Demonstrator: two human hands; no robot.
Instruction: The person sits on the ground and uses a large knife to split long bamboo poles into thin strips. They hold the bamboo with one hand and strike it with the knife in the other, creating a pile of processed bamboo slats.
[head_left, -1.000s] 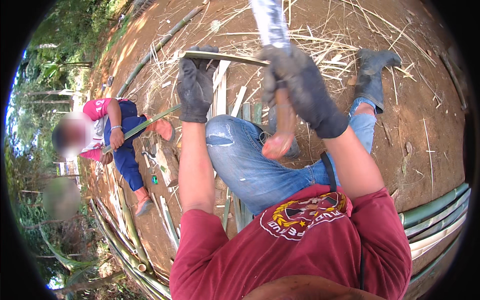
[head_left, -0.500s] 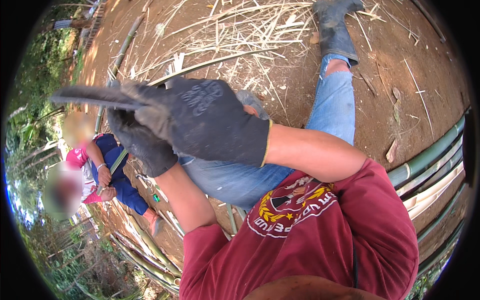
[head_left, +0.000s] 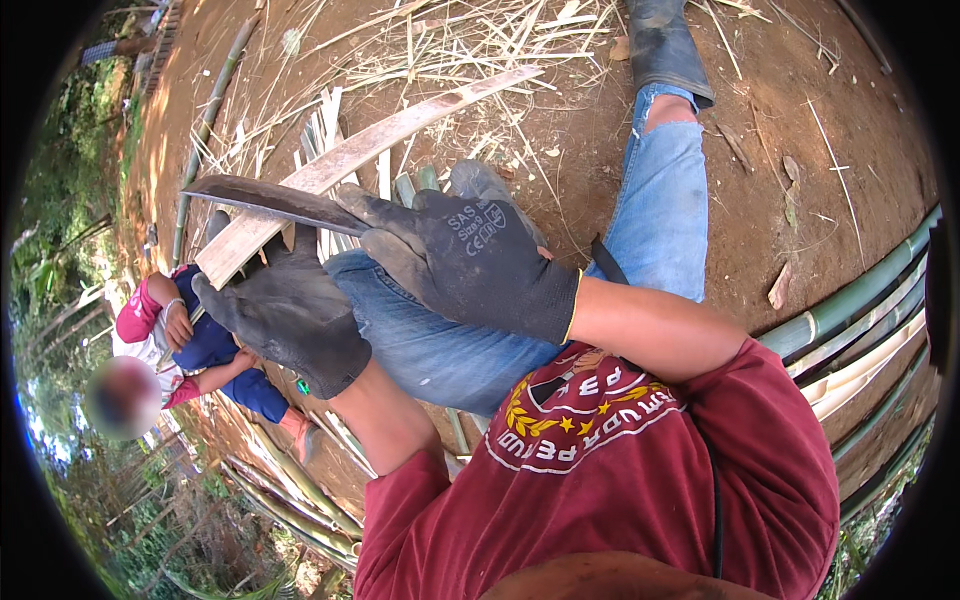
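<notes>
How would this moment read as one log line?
Left hand: supporting bamboo strip | Right hand: gripping knife | Knife: across strip in view, contact unclear

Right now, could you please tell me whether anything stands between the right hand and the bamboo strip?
Yes: the machete in the right hand crosses in front of the bamboo strip, near the end the left hand holds. Whether they touch is unclear.

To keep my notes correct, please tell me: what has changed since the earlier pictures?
The right hand has swung the knife from pointing away from the person to pointing left, across the bamboo strip in this view. The strip, earlier seen nearly edge-on, now shows its broad pale face. Nothing was visibly let go: the left hand still has the strip.
</notes>
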